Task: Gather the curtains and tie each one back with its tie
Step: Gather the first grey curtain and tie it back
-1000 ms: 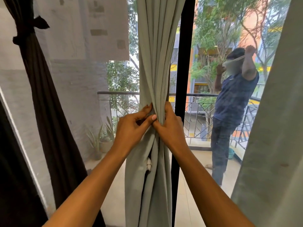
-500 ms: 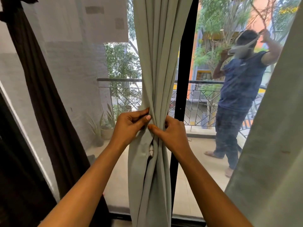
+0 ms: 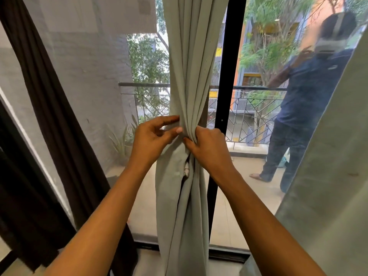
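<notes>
Pale green curtain (image 3: 187,56) at mid-scene, just left of the black door frame (image 3: 225,76), drawn into a narrow pleated column and pinched to a waist about halfway down. Right hand (image 3: 207,148) wrapped round that waist from the right, fingers curled behind the folds, thumb pressed across the front. Left hand (image 3: 151,140) just beside it, thumb and fingertips pinching a pale strip or fold at the bunch's left edge; impossible to tell whether tie or hem. Both hands clamped on cloth, nearly touching each other. Small white scrap (image 3: 186,170) tucked in a fold just below, too small to identify.

By the look of it: gathering done for this curtain, tying not yet. No band round the waist, no knot. Dark brown curtain (image 3: 49,96) at far left, pulled into a slanting bunch, any tie on it out of view. Second pale curtain (image 3: 328,176) at near right, hanging loose and wide, seemingly yet to be gathered and tied.

Open pane left of the bunch, so free swing for the left arm. Frame close on the right, just behind the right knuckles, so probably little room there for passing a tie round. Sill track (image 3: 229,253) below, well apart from the hands. Beyond the pane, a balcony railing (image 3: 249,88), a potted plant (image 3: 121,142) and a person (image 3: 304,100), all outside and out of the way.
</notes>
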